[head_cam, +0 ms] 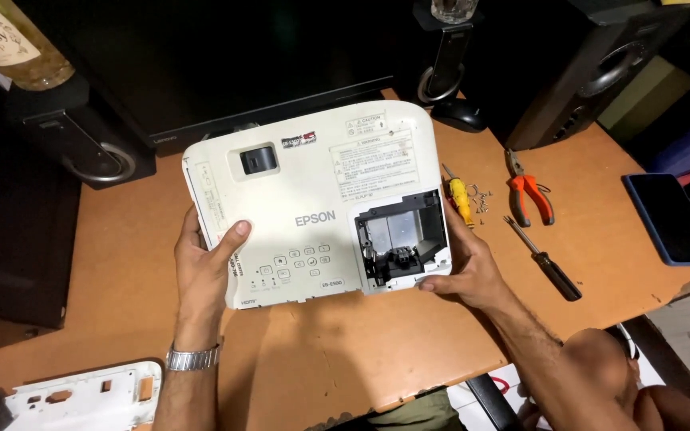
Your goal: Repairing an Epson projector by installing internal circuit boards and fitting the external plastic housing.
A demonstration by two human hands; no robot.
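A white projector (313,183) lies on the orange-brown desk (345,351), its top side with buttons and labels facing up. A rectangular hatch (402,238) near its right front corner stands uncovered, showing dark parts inside. My left hand (205,267) grips the projector's left front edge, thumb on top. My right hand (466,267) holds the right front corner beside the hatch. A metal watch sits on my left wrist.
Right of the projector lie a yellow-handled screwdriver (460,198), several small screws (481,198), orange-handled pliers (530,195), a dark-handled screwdriver (549,265) and a phone (671,217). A white plastic cover (89,395) lies at the front left. Black speakers and a mouse (458,113) stand behind.
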